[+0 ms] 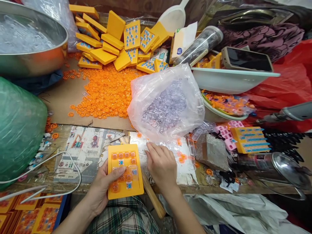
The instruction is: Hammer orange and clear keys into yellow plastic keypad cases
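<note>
A yellow plastic keypad case is tilted toward me in my left hand, with the thumb lying across its front. Orange rings and clear caps sit in several of its openings, and a few blue-and-white switches show without caps. My right hand is to the right of the case, low over the white work surface, its fingers curled together. Whatever lies between its fingertips is hidden. Just beyond those fingers is an open plastic bag full of small clear caps.
Loose orange rings are spread on cardboard behind, below a heap of yellow cases. A metal bowl stands left, a phone on a pale tray right. A wooden handle juts over the front edge beside a metal block.
</note>
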Motion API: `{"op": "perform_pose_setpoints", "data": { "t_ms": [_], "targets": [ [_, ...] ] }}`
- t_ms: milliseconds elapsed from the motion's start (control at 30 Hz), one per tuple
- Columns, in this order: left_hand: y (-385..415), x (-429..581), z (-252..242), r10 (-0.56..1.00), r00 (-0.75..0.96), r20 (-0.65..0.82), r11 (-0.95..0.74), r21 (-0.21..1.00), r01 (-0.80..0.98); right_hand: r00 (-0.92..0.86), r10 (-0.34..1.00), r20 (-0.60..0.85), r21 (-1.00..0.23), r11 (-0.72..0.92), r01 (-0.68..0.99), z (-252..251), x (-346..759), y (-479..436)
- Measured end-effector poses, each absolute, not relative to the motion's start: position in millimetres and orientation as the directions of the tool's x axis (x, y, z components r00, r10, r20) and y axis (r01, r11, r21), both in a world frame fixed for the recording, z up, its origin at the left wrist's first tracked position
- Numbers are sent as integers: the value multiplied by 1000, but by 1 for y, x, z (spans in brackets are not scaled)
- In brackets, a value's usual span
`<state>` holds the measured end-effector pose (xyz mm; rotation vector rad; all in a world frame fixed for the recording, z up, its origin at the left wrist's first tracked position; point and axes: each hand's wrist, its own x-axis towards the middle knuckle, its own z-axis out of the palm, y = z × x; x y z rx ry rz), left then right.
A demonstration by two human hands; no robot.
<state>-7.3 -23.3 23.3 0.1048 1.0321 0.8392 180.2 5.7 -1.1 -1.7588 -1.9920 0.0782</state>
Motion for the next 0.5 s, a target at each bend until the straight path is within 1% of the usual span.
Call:
{"op": "perform_pose_setpoints", "data": {
  "t_ms": [67, 133, 267, 333, 433, 467, 500],
  "targets": [
    [-24, -7, 23, 666, 261, -699, 691, 446, -568, -68, 953, 297, -331, 169, 928, -7, 170, 20],
    [-25, -9, 24, 671, 275, -688, 686, 437, -582, -67, 954, 292, -341, 170, 924, -9, 168, 29],
    [-24, -14, 23, 684, 283, -673, 657, 400, -638, -68, 946, 316, -444, 211, 871, 4, 178, 20],
    [-24, -15, 21, 687, 287, -667, 646, 380, -662, -85, 951, 298, -558, 246, 792, 18, 179, 7],
    [-24, -13, 18, 705, 318, -634, 638, 371, -674, -127, 971, 203, -795, 239, 558, 36, 170, -10],
    [-24, -11, 17, 715, 328, -618, 636, 379, -672, -146, 972, 182, -838, 231, 494, 39, 164, -13],
    [-25, -9, 17, 727, 330, -602, 631, 394, -669, -162, 971, 177, -855, 233, 464, 40, 159, -15]
  ]
}}
